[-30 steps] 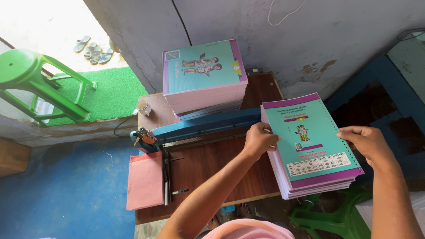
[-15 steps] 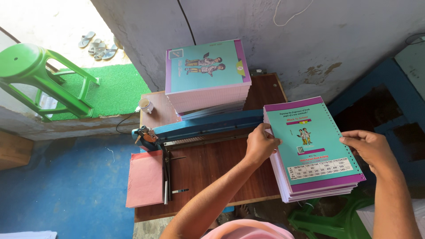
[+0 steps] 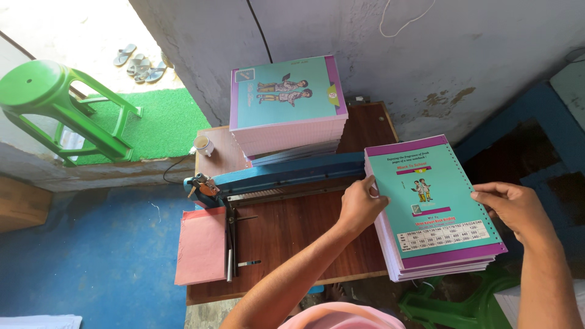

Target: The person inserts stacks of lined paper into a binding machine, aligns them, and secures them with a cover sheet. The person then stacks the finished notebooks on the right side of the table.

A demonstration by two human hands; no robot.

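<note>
A stack of notebooks with teal and purple covers (image 3: 431, 207) lies at the right end of a brown wooden table (image 3: 292, 225), overhanging its edge. My left hand (image 3: 361, 204) grips the stack's left side with fingers on the top cover. My right hand (image 3: 512, 207) rests against the stack's right side, fingers bent. A second, taller stack of the same notebooks (image 3: 286, 106) sits at the back of the table. Between the stacks lies a blue punching machine (image 3: 274, 176) with a black lever handle (image 3: 230, 244).
A pink sheet (image 3: 201, 247) lies on the table's left end. A small white cup (image 3: 203, 145) stands by the back stack. A green plastic stool (image 3: 61, 106) stands at the left, another green stool (image 3: 457, 307) under the table's right. Grey wall behind, blue floor left.
Both hands stay on the right stack, which has shifted slightly. My right hand has slid a little further down its right side.
</note>
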